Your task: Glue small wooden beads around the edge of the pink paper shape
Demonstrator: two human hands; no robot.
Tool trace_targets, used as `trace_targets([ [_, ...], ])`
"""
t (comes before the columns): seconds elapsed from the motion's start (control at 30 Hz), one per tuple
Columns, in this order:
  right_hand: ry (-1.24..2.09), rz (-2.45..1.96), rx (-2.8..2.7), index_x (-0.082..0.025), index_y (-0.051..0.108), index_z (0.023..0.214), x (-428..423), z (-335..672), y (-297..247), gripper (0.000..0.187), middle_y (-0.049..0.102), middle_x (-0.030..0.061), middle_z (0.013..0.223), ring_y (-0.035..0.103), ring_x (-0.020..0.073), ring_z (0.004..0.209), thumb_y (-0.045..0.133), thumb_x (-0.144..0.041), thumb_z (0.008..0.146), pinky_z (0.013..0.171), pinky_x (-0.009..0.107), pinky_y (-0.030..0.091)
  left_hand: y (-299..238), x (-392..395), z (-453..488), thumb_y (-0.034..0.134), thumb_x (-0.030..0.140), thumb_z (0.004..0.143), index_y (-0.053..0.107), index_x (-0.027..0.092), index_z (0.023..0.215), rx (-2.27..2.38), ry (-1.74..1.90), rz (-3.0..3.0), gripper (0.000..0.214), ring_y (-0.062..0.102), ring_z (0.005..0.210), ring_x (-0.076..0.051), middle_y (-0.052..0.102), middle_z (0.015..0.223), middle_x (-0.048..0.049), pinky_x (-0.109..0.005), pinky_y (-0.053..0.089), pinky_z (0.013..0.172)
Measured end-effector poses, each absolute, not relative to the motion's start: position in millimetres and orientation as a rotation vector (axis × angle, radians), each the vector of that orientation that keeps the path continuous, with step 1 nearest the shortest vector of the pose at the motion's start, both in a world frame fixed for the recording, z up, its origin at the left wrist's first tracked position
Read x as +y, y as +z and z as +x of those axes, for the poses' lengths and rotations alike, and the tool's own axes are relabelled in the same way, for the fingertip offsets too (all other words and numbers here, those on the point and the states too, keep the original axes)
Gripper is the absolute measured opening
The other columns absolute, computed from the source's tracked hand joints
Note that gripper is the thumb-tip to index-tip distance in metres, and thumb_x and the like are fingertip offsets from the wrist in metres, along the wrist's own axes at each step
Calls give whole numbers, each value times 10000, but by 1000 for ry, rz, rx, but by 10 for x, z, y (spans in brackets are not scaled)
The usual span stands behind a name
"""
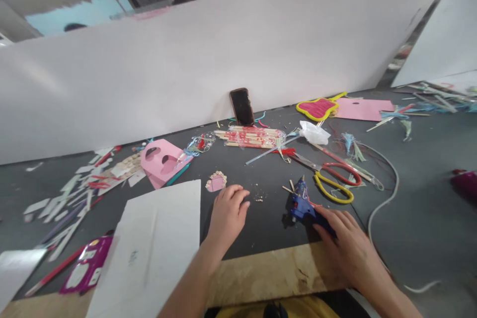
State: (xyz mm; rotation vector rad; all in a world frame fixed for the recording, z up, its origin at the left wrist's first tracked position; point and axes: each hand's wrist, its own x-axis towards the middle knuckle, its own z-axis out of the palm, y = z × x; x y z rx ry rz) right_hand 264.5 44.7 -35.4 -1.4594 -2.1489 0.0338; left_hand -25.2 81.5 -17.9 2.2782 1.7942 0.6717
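Observation:
My right hand lies on the handle of a blue glue gun that rests on the dark table, its fingers wrapped over it. My left hand rests on the table with its fingers curled downward, just below a small pink piece edged with beads. A few tiny beads lie scattered right of that hand. A white sheet of paper lies to its left.
Yellow-and-red scissors, a bundle of wooden sticks, a pink cut-out card, a phone leaning on the white partition, a white cable, paper scraps at left, and a wooden board at the near edge.

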Motion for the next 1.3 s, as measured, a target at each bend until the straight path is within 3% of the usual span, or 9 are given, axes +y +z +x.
trace_targets([
  [0.1, -42, -1471, -2096, -194, 544, 1199, 516, 2793, -258, 323, 673, 97, 987, 606, 248, 894, 477, -335, 915, 777, 384, 510, -178, 811, -305, 550, 204, 856, 652, 200, 965, 1800, 715, 2283, 150, 576, 1017, -253, 614, 1077, -96, -436, 467, 890],
  [0.17, -120, -1536, -2058, -188, 542, 1206, 613, 2949, -173, 343, 666, 110, 987, 596, 266, 898, 465, -356, 917, 796, 412, 492, -155, 833, -333, 570, 263, 856, 665, 197, 814, 1794, 720, 2281, 123, 584, 993, -256, 624, 1036, -89, -442, 469, 885],
  [0.3, -147, -1686, -1954, -157, 572, 1177, 835, 3265, -69, 391, 665, 148, 978, 589, 309, 899, 423, -405, 913, 806, 469, 470, -102, 878, -349, 569, 290, 858, 620, 179, 601, 1750, 707, 2306, 284, 581, 989, -264, 633, 1014, -91, -463, 462, 899],
  [0.4, -72, -1709, -1908, -140, 597, 1137, 924, 3379, -83, 415, 673, 163, 968, 592, 330, 916, 431, -434, 895, 801, 488, 469, -92, 876, -316, 543, 201, 854, 681, 203, 786, 1715, 731, 2297, 154, 568, 1023, -259, 605, 1101, -93, -465, 463, 907],
  [0.5, 0, -1688, -1890, -175, 600, 1125, 920, 3331, -106, 367, 677, 137, 1021, 607, 303, 934, 466, -418, 883, 823, 464, 473, -71, 850, -211, 543, 182, 842, 654, 233, 1015, 1684, 796, 2213, 211, 553, 1073, -260, 585, 1157, -97, -470, 451, 936],
  [0.8, 392, -1516, -1693, -260, 609, 1095, 723, 2740, -9, 270, 659, 75, 1105, 577, 266, 1057, 599, -322, 833, 951, 458, 423, 140, 889, 464, 571, 463, 845, 509, 162, 1271, 1037, 820, 1252, 524, 580, 1107, -232, 596, 1237, -150, -365, 466, 938],
  [0.97, 738, -1405, -1411, -255, 605, 1070, 669, 2574, 3, 308, 659, 71, 1063, 610, 244, 959, 648, -389, 797, 905, 436, 463, 179, 927, 627, 557, 557, 830, 602, 169, 1173, 790, 857, 945, 519, 585, 1074, -234, 628, 1181, -126, -382, 452, 940],
  [1.13, 1123, -1221, -1012, -283, 504, 1098, 662, 2459, 48, 298, 642, 17, 902, 640, 164, 754, 449, -506, 907, 763, 383, 540, 165, 912, 632, 634, 495, 801, 644, 170, 1049, 882, 918, 868, 408, 582, 979, -190, 621, 1067, -88, -346, 463, 894],
  [1.3, 1434, -1084, -782, -250, 576, 981, 622, 2351, 135, 259, 635, 26, 902, 634, 165, 742, 549, -477, 861, 703, 353, 548, 186, 894, 706, 654, 504, 778, 620, 173, 1109, 900, 872, 868, 469, 558, 1008, -192, 587, 1152, -103, -330, 465, 867],
])
